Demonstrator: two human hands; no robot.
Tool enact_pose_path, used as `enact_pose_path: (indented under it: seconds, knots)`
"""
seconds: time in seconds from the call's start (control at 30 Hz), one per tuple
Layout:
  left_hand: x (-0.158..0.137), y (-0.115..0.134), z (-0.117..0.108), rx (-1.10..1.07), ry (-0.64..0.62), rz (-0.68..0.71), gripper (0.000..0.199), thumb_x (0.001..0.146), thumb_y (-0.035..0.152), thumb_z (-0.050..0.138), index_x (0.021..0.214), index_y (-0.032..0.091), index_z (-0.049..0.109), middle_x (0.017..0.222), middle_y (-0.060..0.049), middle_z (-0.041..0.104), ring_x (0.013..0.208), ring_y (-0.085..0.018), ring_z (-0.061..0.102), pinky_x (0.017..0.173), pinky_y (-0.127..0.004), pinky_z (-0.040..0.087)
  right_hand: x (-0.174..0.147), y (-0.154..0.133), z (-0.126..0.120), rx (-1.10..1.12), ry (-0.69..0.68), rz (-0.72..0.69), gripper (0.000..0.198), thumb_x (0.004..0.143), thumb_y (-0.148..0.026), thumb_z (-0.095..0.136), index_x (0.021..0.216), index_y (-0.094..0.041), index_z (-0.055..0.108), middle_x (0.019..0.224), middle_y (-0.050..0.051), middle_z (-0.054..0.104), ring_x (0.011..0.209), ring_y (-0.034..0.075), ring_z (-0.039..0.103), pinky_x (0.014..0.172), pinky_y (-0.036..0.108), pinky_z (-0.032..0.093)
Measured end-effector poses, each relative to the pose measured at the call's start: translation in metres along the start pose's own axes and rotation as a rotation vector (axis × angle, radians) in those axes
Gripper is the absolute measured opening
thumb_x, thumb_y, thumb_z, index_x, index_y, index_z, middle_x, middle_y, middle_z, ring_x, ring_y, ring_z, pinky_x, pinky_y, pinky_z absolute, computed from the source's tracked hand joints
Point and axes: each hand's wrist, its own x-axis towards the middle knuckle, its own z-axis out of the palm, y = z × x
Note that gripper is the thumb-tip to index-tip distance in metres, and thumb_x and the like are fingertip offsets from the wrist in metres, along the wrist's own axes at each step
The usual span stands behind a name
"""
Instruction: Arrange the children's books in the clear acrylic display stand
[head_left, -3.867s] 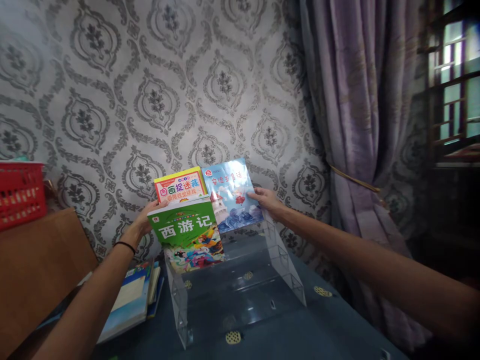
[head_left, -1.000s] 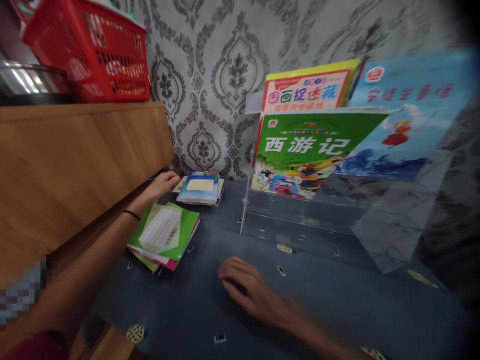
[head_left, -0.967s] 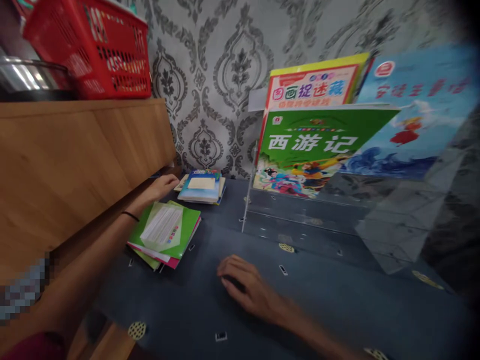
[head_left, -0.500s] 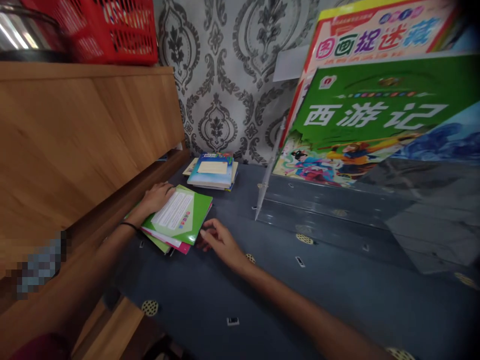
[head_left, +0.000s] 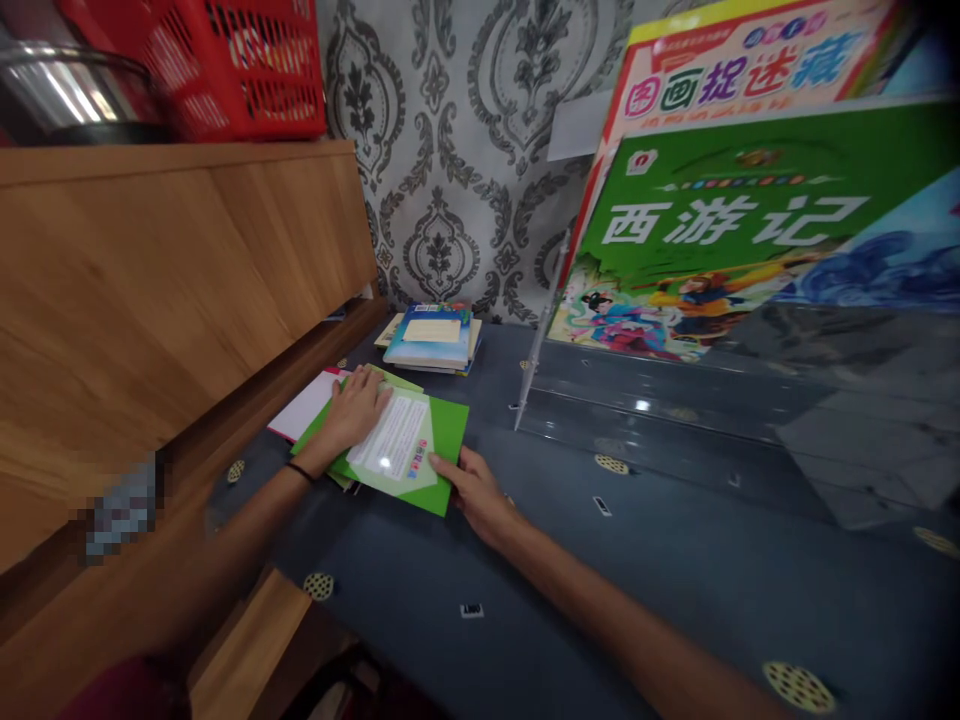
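Note:
A green book (head_left: 439,490) with a pale text panel lies over a small stack on the table. My right hand (head_left: 480,495) grips its right edge, thumb on top and fingers underneath. My left hand (head_left: 356,408) rests flat on the left part of the cover, fingers stretched out. From under the green book, a white-covered book with a pink edge (head_left: 300,408) sticks out at the left. A light green book's corner shows behind it; the rest of the stack is hidden.
Another pile of books (head_left: 429,340) lies by the wall. At right, a clear acrylic stand (head_left: 536,375) holds upright picture books (head_left: 720,230). A wooden cabinet (head_left: 187,260) borders the left, bearing a red basket (head_left: 289,110) and a metal pot (head_left: 82,90). A dark patterned cloth covers the table (head_left: 555,610).
My right hand has taken hold of the green book's edge. The green book has shifted right, uncovering the white-and-pink book at the left. My left hand still lies on the cover.

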Motion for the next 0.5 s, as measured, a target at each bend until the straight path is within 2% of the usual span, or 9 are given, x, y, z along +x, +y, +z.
enact_pose_path:
  seconds: [0.17, 0.23, 0.3, 0.37, 0.4, 0.5]
  knots:
    - [-0.035, 0.046, -0.004, -0.037, -0.055, 0.173, 0.045, 0.104, 0.041, 0.038, 0.141, 0.016, 0.048, 0.158, -0.018, 0.040, 0.150, -0.032, 0.031, 0.121, -0.065, 0.019, -0.025, -0.007, -0.023, 0.043, 0.022, 0.006, 0.052, 0.054, -0.044, 0.092, 0.094, -0.018, 0.070, 0.092, 0.008, 0.078, 0.083, 0.027, 0.074, 0.069, 0.036, 0.058]
    - [-0.056, 0.065, -0.005, -0.056, -0.110, 0.324, 0.052, 0.101, 0.051, 0.043, 0.141, 0.019, 0.048, 0.159, -0.017, 0.039, 0.151, -0.031, 0.030, 0.123, -0.064, 0.017, -0.034, -0.009, -0.030, 0.068, 0.022, 0.001, 0.049, 0.053, -0.040, 0.092, 0.091, -0.019, 0.070, 0.092, 0.007, 0.079, 0.086, 0.027, 0.075, 0.071, 0.035, 0.059]
    - [-0.078, 0.081, -0.005, -0.073, -0.178, 0.518, 0.067, 0.095, 0.064, 0.048, 0.146, 0.020, 0.044, 0.160, -0.017, 0.038, 0.152, -0.033, 0.026, 0.122, -0.066, 0.015, -0.042, -0.011, -0.037, 0.095, 0.026, -0.012, 0.048, 0.053, -0.039, 0.092, 0.090, -0.019, 0.070, 0.090, 0.007, 0.079, 0.087, 0.027, 0.075, 0.072, 0.034, 0.059]
    - [-0.096, 0.091, -0.003, -0.061, -0.210, 0.646, 0.079, 0.090, 0.066, 0.055, 0.150, 0.019, 0.037, 0.161, -0.019, 0.035, 0.153, -0.036, 0.022, 0.120, -0.069, 0.016, -0.052, -0.015, -0.045, 0.109, 0.028, -0.009, 0.047, 0.054, -0.038, 0.092, 0.090, -0.018, 0.070, 0.090, 0.007, 0.079, 0.088, 0.028, 0.075, 0.074, 0.036, 0.060]
    - [-0.103, 0.094, -0.001, -0.041, -0.205, 0.670, 0.076, 0.091, 0.060, 0.057, 0.152, 0.019, 0.035, 0.161, -0.020, 0.034, 0.154, -0.037, 0.020, 0.119, -0.070, 0.017, -0.058, -0.017, -0.050, 0.110, 0.030, 0.000, 0.045, 0.054, -0.036, 0.092, 0.090, -0.018, 0.070, 0.090, 0.008, 0.079, 0.089, 0.028, 0.075, 0.076, 0.037, 0.060]
    - [-0.118, 0.098, 0.008, 0.028, -0.163, 0.678, 0.060, 0.095, 0.021, 0.051, 0.153, 0.016, 0.034, 0.160, -0.021, 0.037, 0.151, -0.039, 0.025, 0.118, -0.067, 0.026, -0.077, -0.023, -0.068, 0.082, 0.047, 0.033, 0.041, 0.057, -0.031, 0.090, 0.092, -0.018, 0.071, 0.090, 0.009, 0.079, 0.087, 0.029, 0.075, 0.078, 0.041, 0.062]
